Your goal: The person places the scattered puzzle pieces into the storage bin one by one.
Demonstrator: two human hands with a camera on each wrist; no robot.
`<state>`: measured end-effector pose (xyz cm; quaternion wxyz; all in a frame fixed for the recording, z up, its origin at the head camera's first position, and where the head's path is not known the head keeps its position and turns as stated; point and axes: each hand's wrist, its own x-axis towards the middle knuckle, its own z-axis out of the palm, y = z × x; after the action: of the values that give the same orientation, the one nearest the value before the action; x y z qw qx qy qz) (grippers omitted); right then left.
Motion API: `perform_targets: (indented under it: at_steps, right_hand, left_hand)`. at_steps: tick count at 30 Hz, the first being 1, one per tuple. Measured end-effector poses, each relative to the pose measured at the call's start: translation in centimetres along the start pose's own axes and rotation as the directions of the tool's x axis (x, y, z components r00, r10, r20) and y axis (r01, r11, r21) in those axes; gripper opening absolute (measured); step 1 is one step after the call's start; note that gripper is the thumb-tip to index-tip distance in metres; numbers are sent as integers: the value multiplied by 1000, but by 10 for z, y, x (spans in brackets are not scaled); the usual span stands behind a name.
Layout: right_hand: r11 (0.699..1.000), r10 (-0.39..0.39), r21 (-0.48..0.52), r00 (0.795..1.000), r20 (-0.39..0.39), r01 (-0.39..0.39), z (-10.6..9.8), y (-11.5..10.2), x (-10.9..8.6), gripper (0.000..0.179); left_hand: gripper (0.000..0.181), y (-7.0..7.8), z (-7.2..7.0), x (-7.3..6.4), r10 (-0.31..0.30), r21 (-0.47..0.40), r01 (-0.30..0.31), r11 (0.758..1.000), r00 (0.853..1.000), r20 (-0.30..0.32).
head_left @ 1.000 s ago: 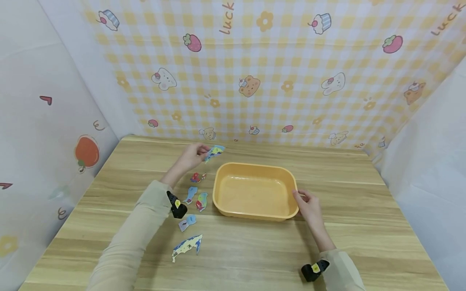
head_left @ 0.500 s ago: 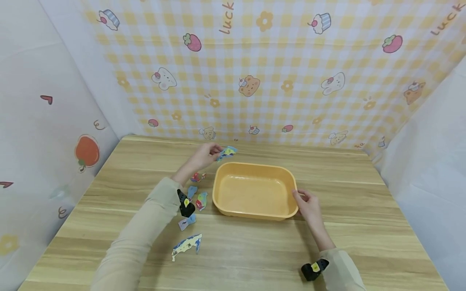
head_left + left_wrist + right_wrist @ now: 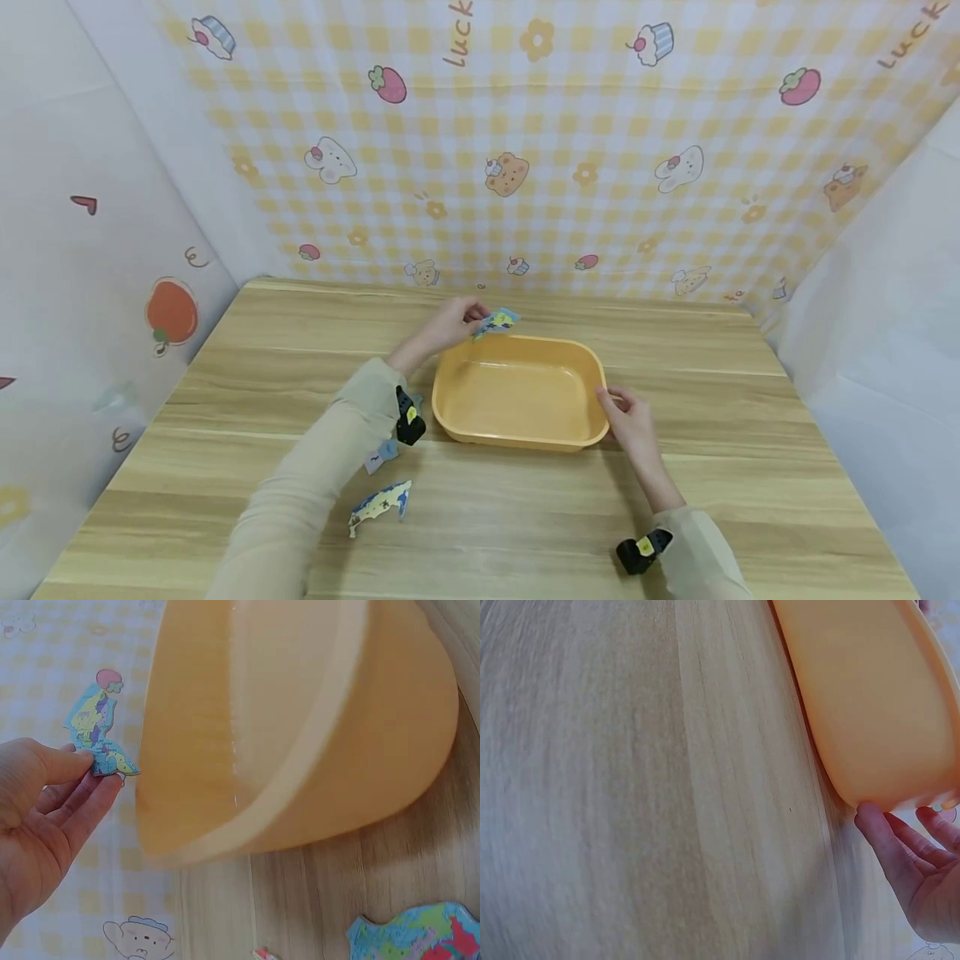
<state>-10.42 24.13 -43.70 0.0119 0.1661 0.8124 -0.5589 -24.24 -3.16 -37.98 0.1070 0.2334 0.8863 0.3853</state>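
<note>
My left hand [image 3: 450,325] pinches a flat map puzzle piece [image 3: 498,320] between thumb and fingers at the far left rim of an orange-yellow plastic basin [image 3: 517,400]. In the left wrist view the puzzle piece [image 3: 91,724] is blue-edged with yellow and purple patches, and stands just beside the basin's wall. The inside of the basin shows bare in the head view. My right hand [image 3: 632,423] holds the basin's right end; in the right wrist view the thumb [image 3: 877,832] touches the end wall and the fingers lie near the rim, partly out of frame.
Left of the basin lie more puzzle pieces: a long cream and blue one [image 3: 381,505] in front and small blue and lilac ones [image 3: 381,456] behind it. My left forearm hides others; one colourful piece [image 3: 420,931] shows in the left wrist view. A checked cloth [image 3: 517,125] hangs behind the table.
My left hand has carried the puzzle piece rightward, from left of the basin to its far rim. The right hand stays at the basin's right end. The head view has shifted slightly.
</note>
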Motion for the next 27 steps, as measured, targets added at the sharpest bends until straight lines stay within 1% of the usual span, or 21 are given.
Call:
perform_targets:
  at_steps: [4,6,12,17,23,27]
  right_hand:
    - [1000,-3,7,1000,4,3,0,0,0,47]
    - [1000,-2,6,1000,0,2,1,0,0,46]
    - [1000,-6,-1,1000,-12,6,3,2,2,45]
    - [1000,-1,8,1000,-14,2,3,2,3,43]
    - [1000,-4,0,1000,-15,4,2,3,3,45]
    - [1000,-5,11,1000,-14,5,2,3,3,46]
  left_hand:
    - [20,5,6,4,-30,1,30,1000,999,23]
    - [20,7,9,6,-35,4,35,999,999,37]
    - [20,16,18,12,-11,8,11,1000,997,70]
    - [19,22,27,16,-2,18,0,1000,993,119]
    - [19,29,38,21,27,58,-38,998,984,175]
    - [18,36,43,23,37,85,-56,995,976,216]
